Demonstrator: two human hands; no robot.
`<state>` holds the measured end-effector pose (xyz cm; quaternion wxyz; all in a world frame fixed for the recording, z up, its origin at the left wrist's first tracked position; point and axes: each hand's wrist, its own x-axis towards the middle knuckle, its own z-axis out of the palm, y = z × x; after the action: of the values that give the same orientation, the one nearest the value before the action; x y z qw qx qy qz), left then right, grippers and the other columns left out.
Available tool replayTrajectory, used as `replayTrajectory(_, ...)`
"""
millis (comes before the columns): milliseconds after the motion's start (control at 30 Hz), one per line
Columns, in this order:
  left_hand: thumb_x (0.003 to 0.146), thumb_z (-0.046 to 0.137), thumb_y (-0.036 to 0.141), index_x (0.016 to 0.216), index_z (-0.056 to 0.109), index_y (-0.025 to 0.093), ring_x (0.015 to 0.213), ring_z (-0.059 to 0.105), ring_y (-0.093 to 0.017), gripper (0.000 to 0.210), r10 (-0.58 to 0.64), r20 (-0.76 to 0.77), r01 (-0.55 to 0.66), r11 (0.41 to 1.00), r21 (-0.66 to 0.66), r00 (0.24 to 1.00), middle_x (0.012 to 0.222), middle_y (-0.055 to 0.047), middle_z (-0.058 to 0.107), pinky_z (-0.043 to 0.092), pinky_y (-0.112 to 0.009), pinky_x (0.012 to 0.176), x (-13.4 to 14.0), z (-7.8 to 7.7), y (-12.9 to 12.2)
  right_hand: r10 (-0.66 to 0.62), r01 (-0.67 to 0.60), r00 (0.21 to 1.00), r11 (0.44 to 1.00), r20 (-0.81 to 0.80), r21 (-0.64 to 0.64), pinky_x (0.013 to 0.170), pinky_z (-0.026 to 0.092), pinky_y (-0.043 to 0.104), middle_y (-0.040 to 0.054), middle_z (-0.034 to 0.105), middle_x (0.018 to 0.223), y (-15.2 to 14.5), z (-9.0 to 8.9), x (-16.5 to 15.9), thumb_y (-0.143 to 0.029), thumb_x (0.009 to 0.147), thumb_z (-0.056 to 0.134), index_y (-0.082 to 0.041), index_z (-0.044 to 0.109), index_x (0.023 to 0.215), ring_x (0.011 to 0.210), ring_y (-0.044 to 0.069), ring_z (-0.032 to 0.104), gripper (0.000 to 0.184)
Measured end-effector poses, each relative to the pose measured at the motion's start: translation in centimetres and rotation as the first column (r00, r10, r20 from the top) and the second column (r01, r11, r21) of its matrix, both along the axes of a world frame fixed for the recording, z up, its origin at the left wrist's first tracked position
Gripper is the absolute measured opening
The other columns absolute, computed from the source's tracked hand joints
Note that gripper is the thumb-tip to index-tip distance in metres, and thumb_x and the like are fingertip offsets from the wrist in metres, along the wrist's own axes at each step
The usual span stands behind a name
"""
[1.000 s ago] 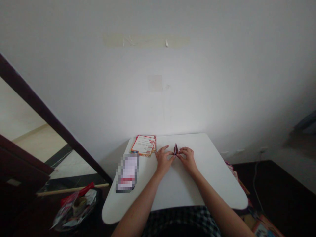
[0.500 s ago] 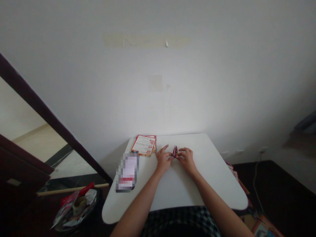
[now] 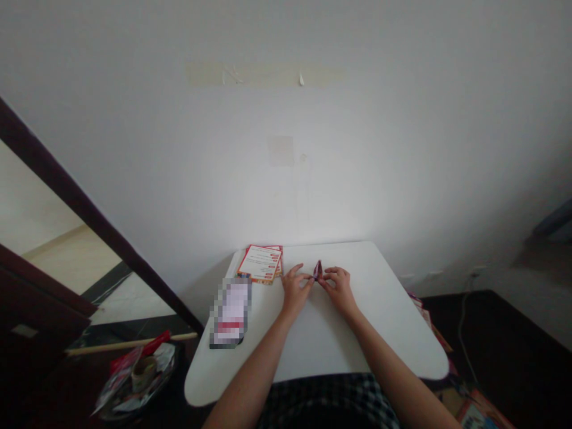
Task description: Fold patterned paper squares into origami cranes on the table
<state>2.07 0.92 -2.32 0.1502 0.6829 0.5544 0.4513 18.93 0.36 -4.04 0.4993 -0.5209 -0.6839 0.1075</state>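
Working at a white bench [image 3: 330, 351], with printed cards [image 3: 261, 262] at the far left. Pinching, between left hand [image 3: 295, 289] and right hand [image 3: 340, 287], a small dark-red folded piece [image 3: 318, 271], upright over the bench's far half. Seemingly already brought to a point, not yet released; too small to judge folds left.

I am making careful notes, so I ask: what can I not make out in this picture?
All in the head view:
Small dark-red piece: its base, hidden by the fingers.
Pixelated object: its surface, masked by blocks.
Cards: the wording, too small to read.
Printed item at lower right: cut off by the bottom edge.
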Motion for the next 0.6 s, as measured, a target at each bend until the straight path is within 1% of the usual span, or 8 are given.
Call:
replayTrajectory(167,0.080,0.068,0.025,0.083,0.077,0.025,0.123,0.054,-0.024,0.009,0.004,0.033,-0.003,1.000,-0.022,0.999,0.128,-0.007,0.063,0.029,-0.057,0.115,-0.06,-0.02,0.07,-0.023,0.023,1.000,1.000,-0.019,-0.018,0.099,0.038,0.047,0.0091,0.065,0.105,0.09,0.12,0.24,-0.047,0.092,0.052,-0.023,0.071,0.091,0.109,0.025,0.052,0.030)
replayTrajectory(300,0.081,0.068,0.023,0.083,0.076,0.025,0.124,0.053,-0.024,0.009,0.010,0.037,-0.008,0.999,-0.038,0.999,0.129,-0.006,0.062,0.027,-0.057,0.116,-0.05,-0.02,0.15,-0.008,0.008,1.000,0.999,0.007,-0.043,0.100,0.037,0.050,0.0095,0.064,0.108,0.08,0.12,0.25,-0.044,0.091,0.054,-0.026,0.072,0.101,0.111,0.027,0.051,0.027)
replayTrajectory(467,0.081,0.068,0.022,0.083,0.077,0.024,0.123,0.054,-0.024,0.009,0.000,0.015,0.001,0.999,-0.033,1.000,0.128,-0.006,0.063,0.029,-0.057,0.115,-0.05,-0.09,0.18,0.039,-0.039,0.999,0.998,0.004,-0.039,0.101,0.038,0.050,0.0089,0.064,0.112,0.05,0.02,0.11,-0.042,0.089,0.058,-0.029,0.073,0.098,0.115,0.028,0.050,0.022)
replayTrajectory(600,0.080,0.068,0.021,0.081,0.076,0.024,0.121,0.055,-0.024,0.009,0.001,-0.001,-0.001,1.000,-0.011,1.000,0.127,-0.007,0.064,0.034,-0.056,0.112,-0.01,-0.15,0.21,0.040,-0.041,0.999,0.999,-0.029,-0.019,0.100,0.039,0.049,0.0088,0.065,0.111,0.14,-0.04,0.14,-0.043,0.089,0.058,-0.028,0.073,0.096,0.113,0.027,0.052,0.023)
